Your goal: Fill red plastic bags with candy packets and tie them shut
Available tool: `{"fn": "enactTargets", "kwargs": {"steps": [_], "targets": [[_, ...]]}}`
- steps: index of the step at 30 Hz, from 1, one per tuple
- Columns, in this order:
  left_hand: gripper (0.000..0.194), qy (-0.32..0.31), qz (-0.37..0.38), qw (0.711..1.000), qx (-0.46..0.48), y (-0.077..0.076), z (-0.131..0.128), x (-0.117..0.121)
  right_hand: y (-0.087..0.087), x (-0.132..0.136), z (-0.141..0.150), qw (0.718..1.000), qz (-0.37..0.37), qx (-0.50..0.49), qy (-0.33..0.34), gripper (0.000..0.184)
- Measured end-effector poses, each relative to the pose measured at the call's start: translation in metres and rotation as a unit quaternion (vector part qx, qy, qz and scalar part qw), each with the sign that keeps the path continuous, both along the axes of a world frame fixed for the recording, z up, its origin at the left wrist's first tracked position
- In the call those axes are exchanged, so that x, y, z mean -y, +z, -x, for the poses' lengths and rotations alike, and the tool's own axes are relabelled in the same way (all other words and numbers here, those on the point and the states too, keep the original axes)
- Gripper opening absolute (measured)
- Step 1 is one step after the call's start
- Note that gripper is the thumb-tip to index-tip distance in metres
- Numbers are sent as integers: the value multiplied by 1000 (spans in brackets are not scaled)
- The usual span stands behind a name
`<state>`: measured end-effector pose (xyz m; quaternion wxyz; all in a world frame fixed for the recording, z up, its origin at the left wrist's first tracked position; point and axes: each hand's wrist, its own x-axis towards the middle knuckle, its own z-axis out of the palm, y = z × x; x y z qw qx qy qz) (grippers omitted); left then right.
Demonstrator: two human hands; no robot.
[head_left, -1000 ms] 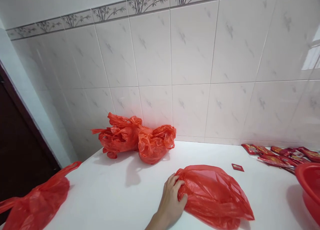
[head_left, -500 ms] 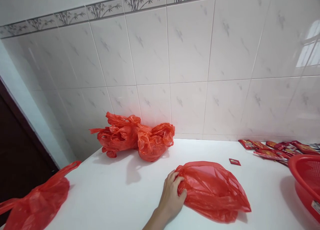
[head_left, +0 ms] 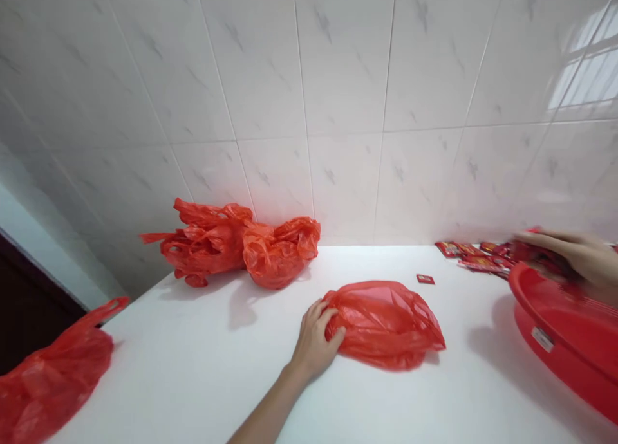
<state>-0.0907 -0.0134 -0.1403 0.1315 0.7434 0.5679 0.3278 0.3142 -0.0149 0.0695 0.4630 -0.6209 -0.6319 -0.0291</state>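
Left hand (head_left: 316, 342) held crumpled red plastic bag (head_left: 389, 328), lower centre.
Right hand (head_left: 589, 259) gripped blurred red packaging (head_left: 548, 259) over round red plastic basket (head_left: 572, 363).

Red bags (head_left: 386, 328), a red basket (head_left: 555, 360) and yellow-marked red packets (head_left: 477, 262) blaze against a white table (head_left: 193, 360) and pale, grey-flecked tiles (head_left: 347, 58).

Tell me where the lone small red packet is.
In the head view, the small red packet lies on the white table, right of centre, between the red bag touched by the left hand and the heap of red packets near the wall.
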Motion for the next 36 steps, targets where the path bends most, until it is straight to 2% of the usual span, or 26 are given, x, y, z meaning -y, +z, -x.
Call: {"fn": "enactTargets", "kwargs": {"steps": [1,2,4,5,7,11,14,23,29,36], "targets": [[35,-1,-7,1000,-1,1,-2,0,-1,-1,14,989,71,-112,58,77],[35,-6,-16,1000,-2,2,-4,1,-4,-4,32,962,133,-207,117,65],[34,-20,-27,999,-8,3,-6,1,-16,-12,74,917,182,-285,210,52],[34,-24,-29,999,-12,4,-7,2,-24,-17,96,903,198,-296,242,49],[35,-23,-26,999,-19,5,-8,2,-45,-25,134,891,228,-265,289,49],[35,-12,-34,999,-26,4,-8,2,-81,-34,178,904,203,-176,331,42],[37,-11,-41,999,-25,2,-7,1,-94,-35,189,906,209,-161,332,36],[40,-11,-30,999,-21,2,-7,1,-102,-31,196,891,221,-160,362,37],[41,-5,-47,999,-20,-2,-6,0,-104,-30,196,925,195,-68,319,43],[44,8,-54,998,-30,2,-8,0,-99,-22,194,925,182,-64,328,34]]}}
